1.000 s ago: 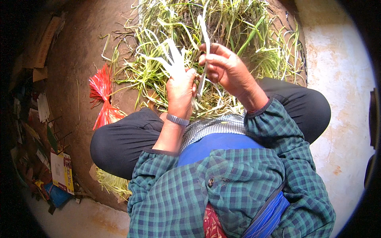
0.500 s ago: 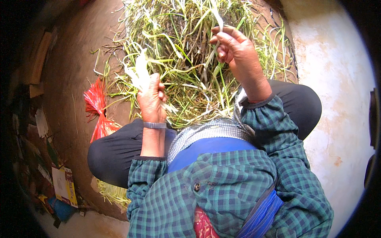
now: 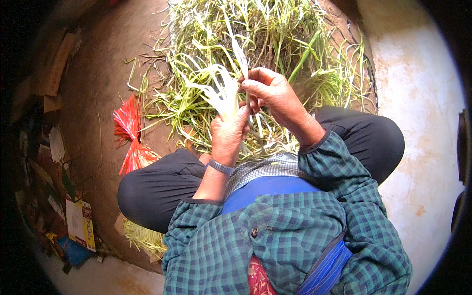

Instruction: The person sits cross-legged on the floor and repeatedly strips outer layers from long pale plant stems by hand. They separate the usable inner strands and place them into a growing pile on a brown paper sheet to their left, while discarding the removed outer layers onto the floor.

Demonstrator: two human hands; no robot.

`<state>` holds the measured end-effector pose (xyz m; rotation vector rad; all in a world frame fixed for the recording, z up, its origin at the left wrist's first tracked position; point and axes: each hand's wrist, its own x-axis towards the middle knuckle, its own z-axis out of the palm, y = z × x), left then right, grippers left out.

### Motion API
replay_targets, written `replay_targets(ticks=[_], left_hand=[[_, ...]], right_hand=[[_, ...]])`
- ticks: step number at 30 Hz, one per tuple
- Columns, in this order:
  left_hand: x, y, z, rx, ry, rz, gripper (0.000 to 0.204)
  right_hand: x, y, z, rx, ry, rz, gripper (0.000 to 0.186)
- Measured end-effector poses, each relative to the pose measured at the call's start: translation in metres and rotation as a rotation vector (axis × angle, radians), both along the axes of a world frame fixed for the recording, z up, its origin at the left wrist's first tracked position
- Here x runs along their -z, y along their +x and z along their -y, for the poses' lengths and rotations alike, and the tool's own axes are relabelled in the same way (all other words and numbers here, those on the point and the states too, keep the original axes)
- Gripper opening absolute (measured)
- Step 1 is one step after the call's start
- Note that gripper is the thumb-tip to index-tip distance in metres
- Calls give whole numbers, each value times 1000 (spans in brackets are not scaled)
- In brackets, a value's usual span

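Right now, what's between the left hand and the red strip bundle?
Head view: loose yellow-green stalks nearest the left hand, then a patch of brown floor beside the red strip bundle.

A heap of stalks (image 3: 265,29) lies on the floor (image 3: 93,98) before the legs (image 3: 364,142) I look down on. Over its near part, the left fingers (image 3: 242,115) hold a bunch (image 3: 227,101), and just right of that the right fingers (image 3: 256,88) hold one stalk (image 3: 239,53). Left of the heap, beyond the left knee (image 3: 147,199), I see tied strands (image 3: 128,123); behind that knee, a smaller heap (image 3: 142,236). Farther left, a carton (image 3: 76,223) lies among scraps (image 3: 56,144).
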<state>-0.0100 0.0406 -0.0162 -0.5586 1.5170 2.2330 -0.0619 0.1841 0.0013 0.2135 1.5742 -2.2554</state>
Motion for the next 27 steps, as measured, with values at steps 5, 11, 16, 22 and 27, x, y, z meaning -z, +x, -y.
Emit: replay_targets(ticks=[5,11,16,22,27], left_hand=[[-4,-2,8,17,56,-40,20],[-4,-3,10,21,99,-22,20],[-3,0,10,75,63,-11,18],[-3,2,8,130,39,-8,19],[-3,4,11,161,51,3,19]], right_hand=[[7,9,-4,7,189,-68,25],[11,12,-6,31,152,-45,32],[13,-9,-8,85,217,-118,35],[26,-20,-7,57,188,-156,31],[46,-44,-13,214,376,-164,14]])
